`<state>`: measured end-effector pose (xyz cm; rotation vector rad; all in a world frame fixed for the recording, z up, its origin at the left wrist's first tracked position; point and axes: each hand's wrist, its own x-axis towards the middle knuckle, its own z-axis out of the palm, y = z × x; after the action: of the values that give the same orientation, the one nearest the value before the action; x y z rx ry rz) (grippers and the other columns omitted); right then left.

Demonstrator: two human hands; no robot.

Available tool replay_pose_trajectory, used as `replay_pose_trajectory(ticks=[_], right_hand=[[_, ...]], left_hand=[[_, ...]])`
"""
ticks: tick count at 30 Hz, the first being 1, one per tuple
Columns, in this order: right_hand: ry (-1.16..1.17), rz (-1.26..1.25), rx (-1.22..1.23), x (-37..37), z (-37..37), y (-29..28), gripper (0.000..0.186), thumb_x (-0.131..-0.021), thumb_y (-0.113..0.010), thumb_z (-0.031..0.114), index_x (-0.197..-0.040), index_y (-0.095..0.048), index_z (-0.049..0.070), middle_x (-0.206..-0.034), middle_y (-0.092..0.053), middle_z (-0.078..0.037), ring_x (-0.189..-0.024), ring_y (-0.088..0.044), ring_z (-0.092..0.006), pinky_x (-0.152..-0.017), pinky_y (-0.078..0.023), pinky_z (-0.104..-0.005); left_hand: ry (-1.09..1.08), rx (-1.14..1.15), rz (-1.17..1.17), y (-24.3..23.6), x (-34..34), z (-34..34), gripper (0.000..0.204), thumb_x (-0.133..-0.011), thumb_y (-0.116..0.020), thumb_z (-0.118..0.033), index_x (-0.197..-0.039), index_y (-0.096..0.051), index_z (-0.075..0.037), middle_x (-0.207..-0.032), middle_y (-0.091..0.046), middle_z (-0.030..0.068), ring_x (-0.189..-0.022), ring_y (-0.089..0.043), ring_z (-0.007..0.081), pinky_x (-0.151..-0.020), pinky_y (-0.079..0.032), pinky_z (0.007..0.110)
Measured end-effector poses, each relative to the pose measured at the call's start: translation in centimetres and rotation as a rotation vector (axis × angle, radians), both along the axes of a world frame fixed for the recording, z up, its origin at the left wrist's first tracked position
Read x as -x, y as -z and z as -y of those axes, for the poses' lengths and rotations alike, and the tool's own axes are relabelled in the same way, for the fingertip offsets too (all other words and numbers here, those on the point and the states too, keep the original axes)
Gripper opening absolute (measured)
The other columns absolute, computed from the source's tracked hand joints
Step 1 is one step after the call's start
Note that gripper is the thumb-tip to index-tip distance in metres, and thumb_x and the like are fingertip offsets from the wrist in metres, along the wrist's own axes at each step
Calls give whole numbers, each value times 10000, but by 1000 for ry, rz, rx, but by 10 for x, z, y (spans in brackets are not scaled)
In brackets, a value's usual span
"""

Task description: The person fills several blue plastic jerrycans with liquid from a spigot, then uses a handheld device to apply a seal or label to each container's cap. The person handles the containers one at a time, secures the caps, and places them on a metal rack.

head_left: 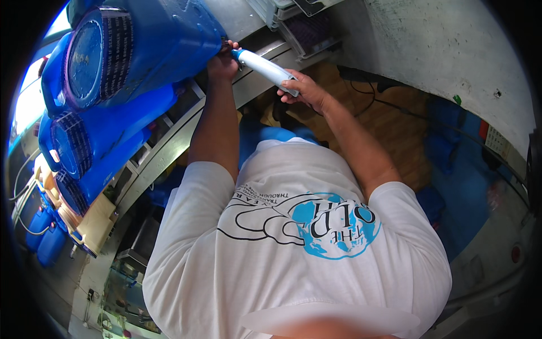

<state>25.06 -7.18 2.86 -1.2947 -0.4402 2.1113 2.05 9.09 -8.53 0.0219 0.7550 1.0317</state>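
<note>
My right hand (300, 89) is closed round the lower end of a long white cylindrical tool (262, 65) with a blue tip, held at a slant. My left hand (224, 64) is raised at the tool's blue tip, against the end of a large blue jerrycan (152, 45). Its fingers are curled on a small dark part there, too small and hidden to name. The jerrycan lies on its side, its round lidded end toward the left, above other blue jerrycans (107, 135).
Cream containers (101, 220) and more blue cans (42, 229) sit at lower left. A metal ledge (164, 148) runs beside my left arm. Clear trays (305, 28) stand at the top. A pale panel (440, 51) occupies upper right, with cables (389, 107) below over wooden flooring (344, 130).
</note>
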Motion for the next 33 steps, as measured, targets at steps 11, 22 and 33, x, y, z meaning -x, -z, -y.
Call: replay_pose_trajectory(ticks=[11,22,33], right_hand=[[3,235,-272,19,-1,-5,617,-835,-726,177,-1383,-478,40,-1045,-608,-63,-840,-613,-105,-730,-547,-255],[6,254,-295,7,-29,-18,603,-837,-726,219,-1370,-494,60,-1005,-621,-40,-810,-626,-105,-727,-543,-245],[12,237,-190,16,12,9,674,-863,-703,221,-1454,-394,127,-1025,-605,-17,-784,-602,-73,-697,-499,-230]], left_hand=[[45,192,12,14,4,-5,240,-873,-613,-302,-834,-631,-66,-766,-645,105,-751,-652,276,-758,-553,468],[-58,227,-78,-12,-5,3,232,-879,-609,-361,-843,-651,-135,-828,-664,57,-949,-622,255,-973,-422,504],[32,168,-141,-3,4,4,346,-887,-607,-444,-893,-686,-107,-1034,-677,147,-1023,-590,348,-1011,-392,525]])
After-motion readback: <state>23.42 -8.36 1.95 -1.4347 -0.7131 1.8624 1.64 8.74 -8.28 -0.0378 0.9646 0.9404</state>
